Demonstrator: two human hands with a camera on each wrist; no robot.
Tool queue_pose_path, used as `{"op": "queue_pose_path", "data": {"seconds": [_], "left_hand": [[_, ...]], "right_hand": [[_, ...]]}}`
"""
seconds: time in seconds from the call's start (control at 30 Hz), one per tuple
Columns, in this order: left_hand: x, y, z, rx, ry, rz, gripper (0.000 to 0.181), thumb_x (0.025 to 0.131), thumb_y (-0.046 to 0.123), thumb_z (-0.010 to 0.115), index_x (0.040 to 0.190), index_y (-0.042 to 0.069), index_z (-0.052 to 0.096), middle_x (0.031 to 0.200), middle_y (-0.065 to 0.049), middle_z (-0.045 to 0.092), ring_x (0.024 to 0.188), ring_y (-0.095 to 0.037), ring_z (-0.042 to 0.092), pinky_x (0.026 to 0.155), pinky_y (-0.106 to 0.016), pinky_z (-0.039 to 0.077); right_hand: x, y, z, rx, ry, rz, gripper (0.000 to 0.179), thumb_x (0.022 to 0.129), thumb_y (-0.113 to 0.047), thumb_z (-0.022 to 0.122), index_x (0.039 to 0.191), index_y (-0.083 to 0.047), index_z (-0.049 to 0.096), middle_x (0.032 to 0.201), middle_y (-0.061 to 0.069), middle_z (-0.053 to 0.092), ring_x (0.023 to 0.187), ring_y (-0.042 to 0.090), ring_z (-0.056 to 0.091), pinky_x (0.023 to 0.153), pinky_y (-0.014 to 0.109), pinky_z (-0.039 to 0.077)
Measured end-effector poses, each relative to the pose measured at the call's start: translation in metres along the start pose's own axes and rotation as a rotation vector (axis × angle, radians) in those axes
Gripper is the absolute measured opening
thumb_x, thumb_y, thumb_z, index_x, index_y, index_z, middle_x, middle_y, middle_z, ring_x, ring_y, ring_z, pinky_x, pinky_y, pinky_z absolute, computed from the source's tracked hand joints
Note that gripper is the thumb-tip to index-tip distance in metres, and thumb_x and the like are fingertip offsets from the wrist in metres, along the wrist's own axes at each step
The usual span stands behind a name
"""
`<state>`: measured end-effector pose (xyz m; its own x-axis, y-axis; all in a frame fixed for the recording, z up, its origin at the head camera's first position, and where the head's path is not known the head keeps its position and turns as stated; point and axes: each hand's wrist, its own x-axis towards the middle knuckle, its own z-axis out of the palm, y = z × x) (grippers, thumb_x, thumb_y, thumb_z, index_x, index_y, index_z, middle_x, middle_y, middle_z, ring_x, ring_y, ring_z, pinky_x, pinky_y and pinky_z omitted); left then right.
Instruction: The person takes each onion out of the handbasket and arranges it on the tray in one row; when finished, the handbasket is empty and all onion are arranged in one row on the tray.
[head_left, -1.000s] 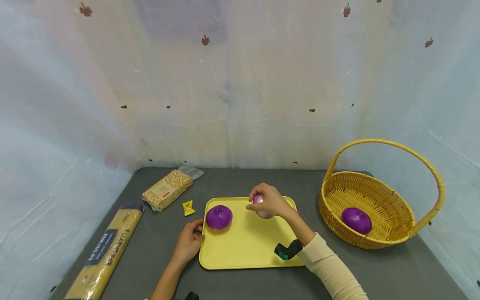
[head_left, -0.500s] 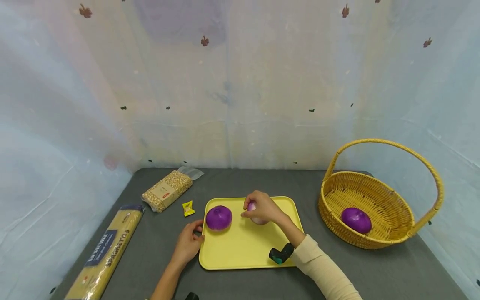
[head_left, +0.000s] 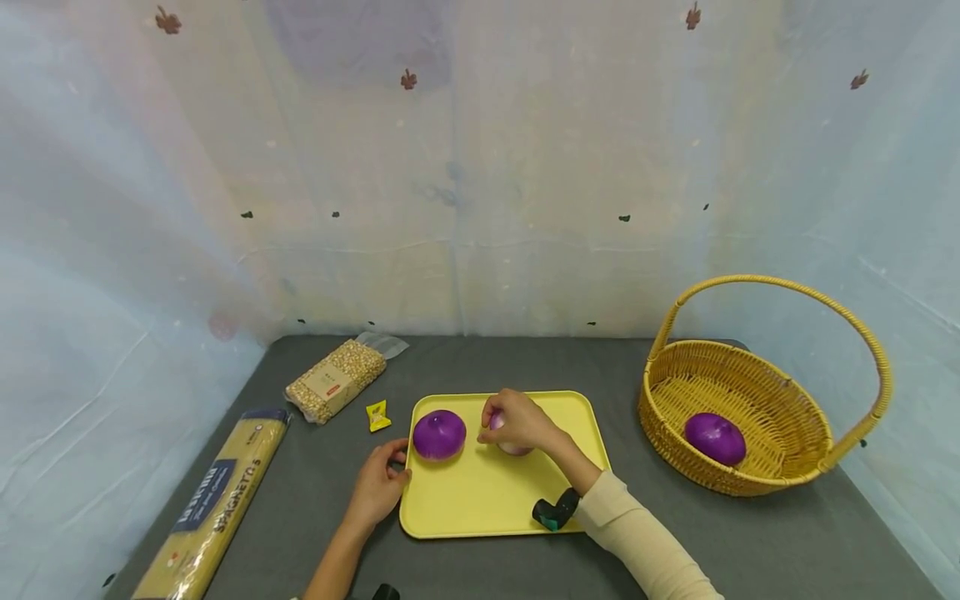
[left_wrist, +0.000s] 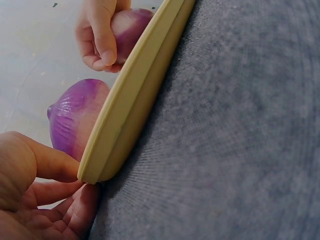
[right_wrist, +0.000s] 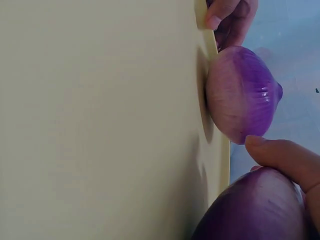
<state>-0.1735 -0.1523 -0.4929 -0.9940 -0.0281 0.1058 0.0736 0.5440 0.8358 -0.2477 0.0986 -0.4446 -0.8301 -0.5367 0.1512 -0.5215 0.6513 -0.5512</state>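
Observation:
A yellow tray (head_left: 487, 508) lies on the dark table, and a purple onion (head_left: 439, 435) sits near its left edge. My left hand (head_left: 379, 488) pinches the tray's left rim; in the left wrist view its thumb (left_wrist: 60, 165) lies over the rim with the other fingers below. Over the tray's upper middle, my right hand (head_left: 521, 419) holds a second onion (head_left: 498, 420), mostly covered by the fingers. That held onion (right_wrist: 260, 210) shows its pale-purple side in the right wrist view. Whether it touches the tray, I cannot tell.
A wicker basket (head_left: 675, 454) with a tall handle stands at the right, one purple onion (head_left: 715, 439) inside. Left of the tray lie a yellow-wrapped candy (head_left: 378, 416), a bag of corn kernels (head_left: 336, 381) and a spaghetti pack (head_left: 213, 508).
My right hand has moved left and slightly lower with the onion, closer to the one on the tray. The left hand has stayed at the tray's rim.

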Motion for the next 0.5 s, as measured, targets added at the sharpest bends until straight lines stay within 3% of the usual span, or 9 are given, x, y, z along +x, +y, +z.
{"op": "queue_pose_path", "data": {"seconds": [0.5], "left_hand": [[-0.0006, 0.0007, -0.0008, -0.014, -0.001, 0.004, 0.043, 0.076, -0.006, 0.062, 0.119, -0.006, 0.057, 0.094, -0.012, 0.056, 0.067, -0.014, 0.046, 0.059, -0.024, 0.038]], "right_hand": [[0.0030, -0.0016, 0.0031, -0.057, -0.018, 0.006, 0.028, 0.073, -0.039, 0.077, 0.084, -0.016, 0.066, 0.083, -0.006, 0.061, 0.079, 0.010, 0.052, 0.071, 0.028, 0.044]]}}
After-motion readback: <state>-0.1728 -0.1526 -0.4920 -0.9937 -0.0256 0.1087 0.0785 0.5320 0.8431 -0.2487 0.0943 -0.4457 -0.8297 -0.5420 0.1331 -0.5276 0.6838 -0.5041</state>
